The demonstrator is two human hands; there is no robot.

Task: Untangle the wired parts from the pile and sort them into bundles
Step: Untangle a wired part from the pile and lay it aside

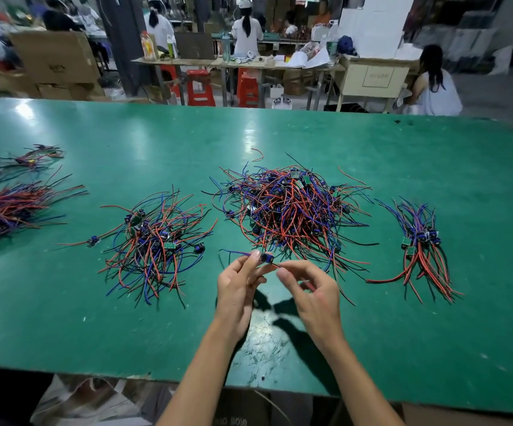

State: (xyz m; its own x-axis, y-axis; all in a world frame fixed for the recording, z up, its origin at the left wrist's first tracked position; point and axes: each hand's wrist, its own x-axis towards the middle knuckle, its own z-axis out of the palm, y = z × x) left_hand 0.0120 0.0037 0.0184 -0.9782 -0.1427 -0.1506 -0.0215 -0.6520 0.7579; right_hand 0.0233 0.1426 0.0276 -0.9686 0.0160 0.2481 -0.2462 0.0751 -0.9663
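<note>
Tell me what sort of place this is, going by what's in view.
Most likely a small electronics assembly workshop. A long green work table holds a tangled pile of red, blue and black wired circuit parts, stacked brown cardboard boxes stand behind, and other workers sit at benches beside red plastic stools.

evenly bright from overhead, with white glare streaks on the glossy green tabletop (249, 139); dark shadows under both hands; strong wide-angle bending at edges; soft, blurred background and left side

Both bare forearms are reaching forward; the left hand (239, 279) is pinching with curled fingers, and the right hand (312, 287) is pinching too.
</note>
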